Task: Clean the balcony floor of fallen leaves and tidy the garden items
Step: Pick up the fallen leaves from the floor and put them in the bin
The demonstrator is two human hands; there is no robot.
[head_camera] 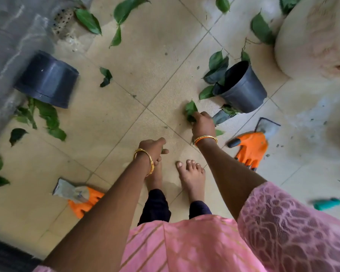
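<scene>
Green fallen leaves lie scattered over the beige tiled floor [149, 61]. My right hand [202, 124] reaches down near the middle and grips a bunch of leaves [190, 111]. Over my bare feet, my left hand [154, 149] hangs with curled fingers; a sliver of green shows at its fingers, too small to tell what it is. A black pot [241, 87] lies tipped on its side just right of my right hand, with leaves around its mouth. A second black pot [47, 79] lies upturned at the left, and more leaves [47, 118] lie below it.
An orange garden glove [251, 148] lies right of my right arm, another orange and grey glove [81, 197] at the lower left. A large white planter [312, 40] stands at the upper right. A teal tool handle [327, 204] lies at the right edge. A grey wall [8, 36] runs along the left.
</scene>
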